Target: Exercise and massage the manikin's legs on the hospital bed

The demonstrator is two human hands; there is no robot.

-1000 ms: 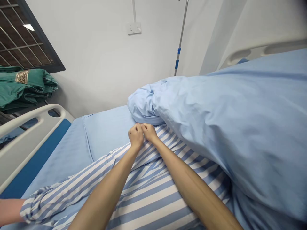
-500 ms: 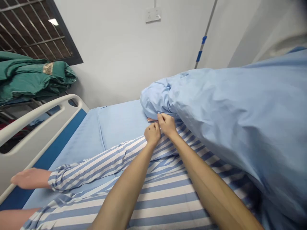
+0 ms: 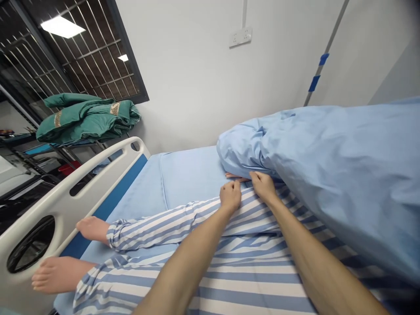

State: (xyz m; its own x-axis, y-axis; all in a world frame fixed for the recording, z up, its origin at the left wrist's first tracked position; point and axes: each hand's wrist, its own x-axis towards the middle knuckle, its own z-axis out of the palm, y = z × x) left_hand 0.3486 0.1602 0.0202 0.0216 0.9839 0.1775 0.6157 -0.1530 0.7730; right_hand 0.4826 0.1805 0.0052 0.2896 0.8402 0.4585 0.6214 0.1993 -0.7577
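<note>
Both my hands rest on a blue-and-white striped pajama top (image 3: 256, 214) worn by a person lying on the bed. My left hand (image 3: 230, 197) is curled and pinches the striped cloth. My right hand (image 3: 264, 186) grips the same cloth just below the edge of a light blue duvet (image 3: 341, 175), which is bunched over the far side of the body. Fingertips of the lying person (image 3: 234, 177) show between my hands and the duvet. That person's bare feet (image 3: 59, 274) stick out of the striped trousers at the left.
A white bed side rail with blue trim (image 3: 65, 210) runs along the left of the blue bedsheet (image 3: 193, 175). Beyond it, green folded cloth (image 3: 88, 120) lies on a metal rack. A wall socket (image 3: 240, 37) and an IV pole (image 3: 323, 59) stand behind.
The view has swung left, bringing both feet and more of the rail into sight. My hands have moved slightly apart, and the lying person's fingertips have appeared beneath the duvet edge.
</note>
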